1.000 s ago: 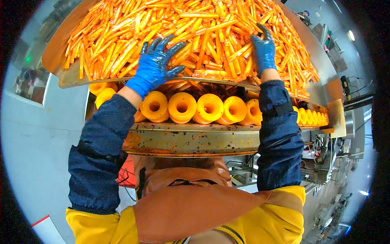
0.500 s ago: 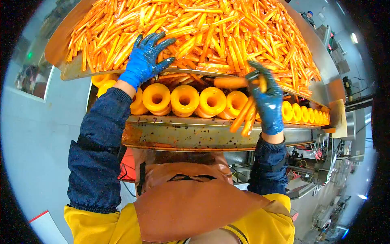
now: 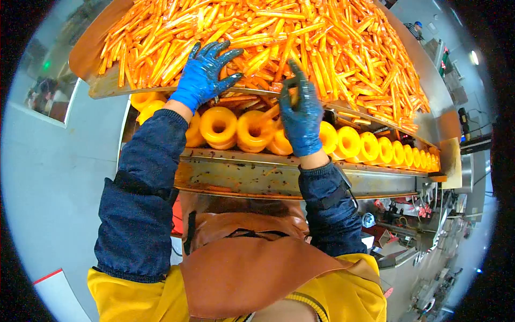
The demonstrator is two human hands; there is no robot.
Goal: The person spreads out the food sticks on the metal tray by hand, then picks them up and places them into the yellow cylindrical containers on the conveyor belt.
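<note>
My left hand (image 3: 206, 75), in a wet blue glove, lies with its fingers spread on the near left part of a heap of glossy orange sticks (image 3: 322, 48). In front of the heap runs a row of yellow-orange ring-mouthed cups (image 3: 219, 127). Over this row is my right hand (image 3: 301, 104), also gloved in blue, its index finger stretched forward and its thumb and other fingers curved apart. An orange stick (image 3: 272, 112) slants over a cup just left of it. Nothing shows between the right hand's visible fingers; its palm side is partly hidden.
A metal tray edge (image 3: 107, 88) borders the heap. Nearer me, a stained metal ledge (image 3: 241, 178) runs below the cups. Machinery and cables (image 3: 424, 214) fill the right side. At the far upper right is another person (image 3: 414, 29).
My right hand has moved left and forward, and the sticks it held are no longer in it. The cups have shifted along the row. My left hand stays on the heap.
</note>
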